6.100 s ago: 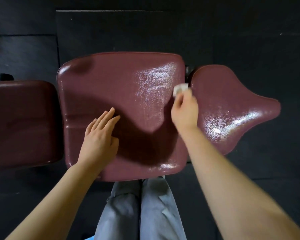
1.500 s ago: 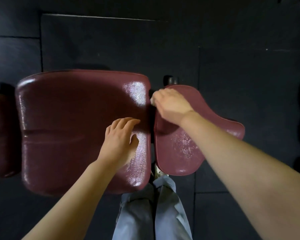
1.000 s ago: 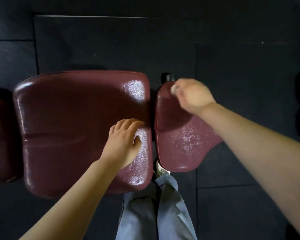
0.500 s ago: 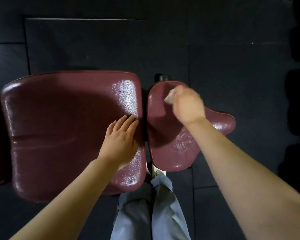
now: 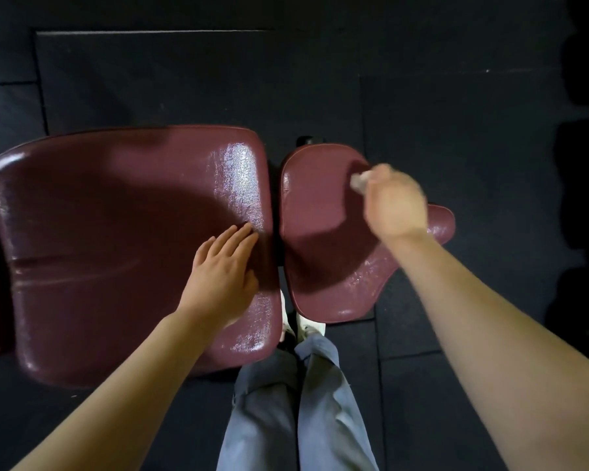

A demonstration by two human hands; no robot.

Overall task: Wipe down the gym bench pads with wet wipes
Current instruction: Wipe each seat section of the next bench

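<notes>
The right hand [image 5: 395, 202], its fingers curled around a small crumpled white wet wipe [image 5: 358, 181], had swept from the inner edge of the smaller maroon vinyl seat pad [image 5: 315, 232] out across its far side, blurred with motion. The left hand [image 5: 222, 274] had slid closer to the gap, lying flat with straight fingers together on the large maroon vinyl back pad [image 5: 116, 232]. Both pads shone wet in patches, so wiping seemed well underway on the small pad.
</notes>
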